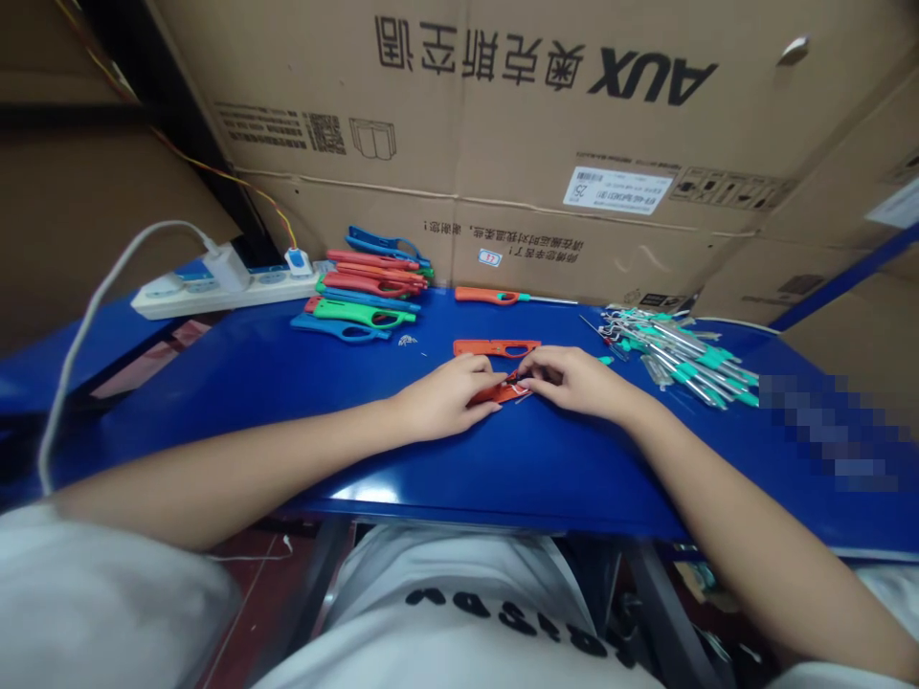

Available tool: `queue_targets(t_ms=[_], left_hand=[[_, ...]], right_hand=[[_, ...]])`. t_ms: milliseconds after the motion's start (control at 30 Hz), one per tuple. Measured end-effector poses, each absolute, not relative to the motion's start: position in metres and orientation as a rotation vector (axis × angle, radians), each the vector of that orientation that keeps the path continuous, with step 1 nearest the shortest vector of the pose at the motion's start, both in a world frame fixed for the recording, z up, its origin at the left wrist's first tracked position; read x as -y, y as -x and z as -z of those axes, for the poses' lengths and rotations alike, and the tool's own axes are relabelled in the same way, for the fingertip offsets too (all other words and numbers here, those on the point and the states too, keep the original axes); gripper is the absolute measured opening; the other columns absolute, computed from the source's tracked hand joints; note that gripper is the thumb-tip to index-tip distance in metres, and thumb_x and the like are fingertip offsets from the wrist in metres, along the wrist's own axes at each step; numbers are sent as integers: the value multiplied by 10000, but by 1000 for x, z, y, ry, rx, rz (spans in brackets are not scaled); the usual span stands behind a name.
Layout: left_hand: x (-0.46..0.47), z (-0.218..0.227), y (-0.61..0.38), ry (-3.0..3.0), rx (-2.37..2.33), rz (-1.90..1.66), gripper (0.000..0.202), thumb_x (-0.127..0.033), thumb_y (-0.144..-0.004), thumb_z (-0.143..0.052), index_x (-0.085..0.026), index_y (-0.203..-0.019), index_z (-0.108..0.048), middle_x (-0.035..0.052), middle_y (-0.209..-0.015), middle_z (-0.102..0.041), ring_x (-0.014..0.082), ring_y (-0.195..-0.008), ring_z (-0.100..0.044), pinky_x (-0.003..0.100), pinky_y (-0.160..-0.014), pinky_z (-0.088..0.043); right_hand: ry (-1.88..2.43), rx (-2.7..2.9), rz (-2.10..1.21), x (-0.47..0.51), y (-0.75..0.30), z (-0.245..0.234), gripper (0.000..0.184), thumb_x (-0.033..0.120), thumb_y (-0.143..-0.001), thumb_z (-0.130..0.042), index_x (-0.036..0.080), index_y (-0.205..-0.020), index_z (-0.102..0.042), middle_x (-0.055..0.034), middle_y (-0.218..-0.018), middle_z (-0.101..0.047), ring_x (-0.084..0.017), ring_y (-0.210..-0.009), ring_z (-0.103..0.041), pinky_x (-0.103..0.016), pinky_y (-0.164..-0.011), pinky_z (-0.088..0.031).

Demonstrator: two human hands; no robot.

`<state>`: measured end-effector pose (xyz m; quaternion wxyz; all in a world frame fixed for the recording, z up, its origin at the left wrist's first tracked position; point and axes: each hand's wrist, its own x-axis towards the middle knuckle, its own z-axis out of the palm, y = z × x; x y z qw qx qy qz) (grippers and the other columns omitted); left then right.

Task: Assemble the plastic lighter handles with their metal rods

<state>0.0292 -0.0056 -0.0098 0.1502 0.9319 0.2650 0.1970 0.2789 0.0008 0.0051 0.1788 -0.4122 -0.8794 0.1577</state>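
My left hand (446,396) grips an orange lighter casing (495,393) near the middle of the blue table, thumb and fingers closed on its left end. The fingers of my right hand (571,385) are pinched together at the casing's right end. A small dark part and a thin white wire show between the hands, but what the right fingertips hold is too small to make out. Just behind lies another orange casing piece (480,347), partly hidden by the right hand. Farther back rests an orange stick lighter (488,297) with a metal rod.
Red, green and blue lighter casings (373,285) are piled at the back left, with small screws (407,341) beside them. Metal rods with teal parts (693,356) lie heaped on the right. A white power strip (277,290) and an upright cardboard sheet (459,144) border the table (402,464).
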Motion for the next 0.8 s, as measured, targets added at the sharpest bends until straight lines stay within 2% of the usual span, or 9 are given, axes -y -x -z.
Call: queue_targets(t_ms=[133, 233, 333, 500, 600, 800], left_hand=[[7, 9, -30, -2739, -732, -541, 313, -247, -957, -582, -159, -1250, -646, 92, -1037, -606, 216, -970, -575, 344, -910, -492], [9, 6, -30, -2859, -689, -487, 318, -251, -994, -518, -127, -1261, -636, 113, -1044, -595, 223, -971, -559, 350, -901, -497], [11, 2, -32, -2987, -667, -388, 330, -265, -1028, -441, -94, -1217, -651, 136, -1055, -595, 235, -975, -552, 368, -907, -498], [12, -1, -33, -3078, -689, -312, 333, -267, -1040, -408, -111, -1188, -662, 128, -1048, -593, 231, -946, -553, 368, -881, -503], [11, 0, -32, -3055, -677, -349, 324, -254, -1034, -425, -103, -1211, -651, 136, -1074, -596, 238, -988, -551, 370, -907, -500], [12, 2, -32, -3024, -696, -359, 352, -261, -1029, -431, -107, -1303, -591, 137, -1082, -583, 242, -983, -539, 379, -903, -506]], right_hand=[[1166, 2517, -448, 0, -279, -8, 129, 247, -910, -589, 195, -953, -699, -55, -857, -708, -181, -777, -625, -282, -696, -432], [1187, 2550, -464, 0, -278, -8, 125, 210, -910, -566, 188, -951, -682, -73, -954, -724, -191, -847, -637, -286, -730, -436], [1248, 2554, -470, 1, -278, -9, 89, 205, -904, -574, 179, -918, -658, -61, -877, -706, -173, -761, -611, -274, -683, -415], [1292, 2505, -519, 1, -276, -11, 51, 221, -872, -628, 174, -875, -648, -37, -797, -678, -142, -663, -565, -255, -635, -392], [1328, 2462, -546, 1, -276, -12, 83, 249, -846, -666, 173, -824, -644, -28, -760, -670, -134, -632, -557, -249, -617, -388], [1258, 2510, -534, 1, -279, -12, 107, 237, -876, -611, 174, -806, -662, -39, -769, -686, -137, -639, -553, -254, -633, -389]])
